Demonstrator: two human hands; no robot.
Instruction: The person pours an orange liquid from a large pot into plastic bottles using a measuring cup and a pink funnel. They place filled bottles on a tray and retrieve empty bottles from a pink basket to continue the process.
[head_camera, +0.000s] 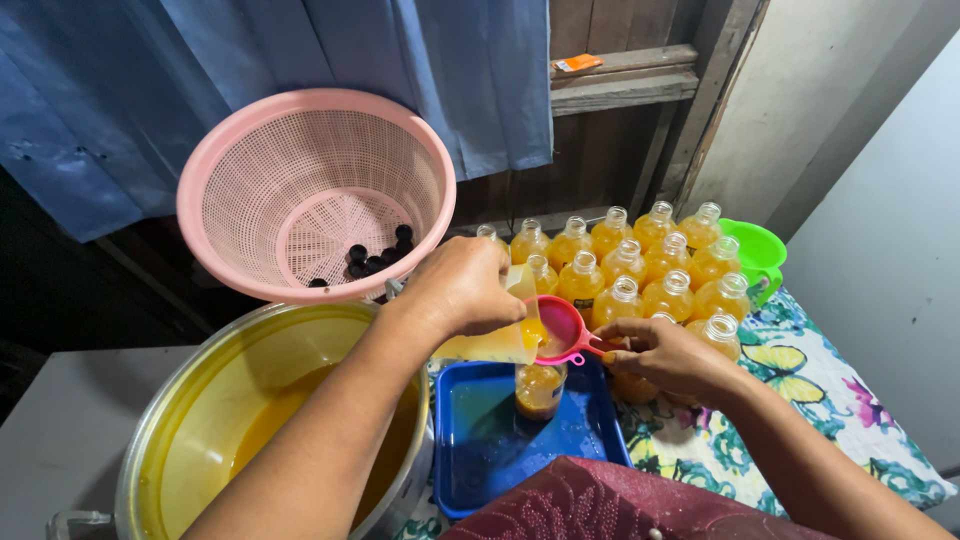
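Over a blue tray (480, 440), left hand (462, 290) tilts a jug (500, 340); right hand (668, 358) grasps the funnel (560, 330).

Clear jug (495, 340), tilted at frame centre, pours orange juice into the pink funnel (558, 328), which sits atop a part-filled bottle (540, 388) standing upright in the blue tray (480, 440).

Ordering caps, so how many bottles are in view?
17 at least: one bottle in the blue tray under the funnel the right hand holds, sixteen bottles packed on the cloth beyond. The left hand and its jug may hide more.
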